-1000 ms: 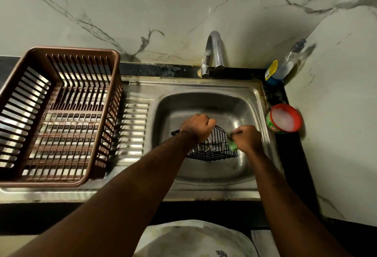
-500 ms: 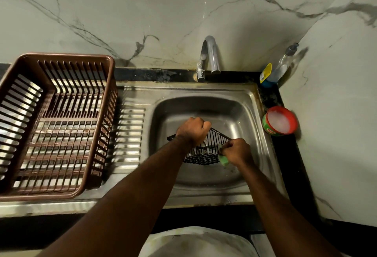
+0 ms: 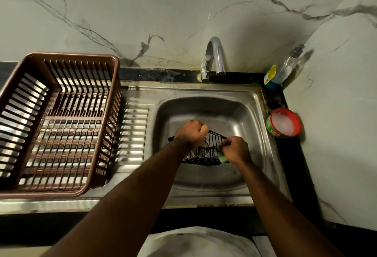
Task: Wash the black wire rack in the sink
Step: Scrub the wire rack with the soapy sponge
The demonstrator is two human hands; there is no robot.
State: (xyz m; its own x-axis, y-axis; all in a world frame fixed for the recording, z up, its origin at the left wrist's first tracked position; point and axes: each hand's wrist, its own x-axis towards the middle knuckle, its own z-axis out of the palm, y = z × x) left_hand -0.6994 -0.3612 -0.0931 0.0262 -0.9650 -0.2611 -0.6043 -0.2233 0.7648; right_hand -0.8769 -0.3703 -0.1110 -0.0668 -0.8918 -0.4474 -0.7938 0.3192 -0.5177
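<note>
Head view, left hand [image 3: 191,134] gripping black wire rack [image 3: 204,154], mid-sink [image 3: 259,134]

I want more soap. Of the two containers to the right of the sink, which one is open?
The round red-rimmed tub: it has no lid and shows white foam inside. The clear bottle in the back corner has a pump top on.
</note>
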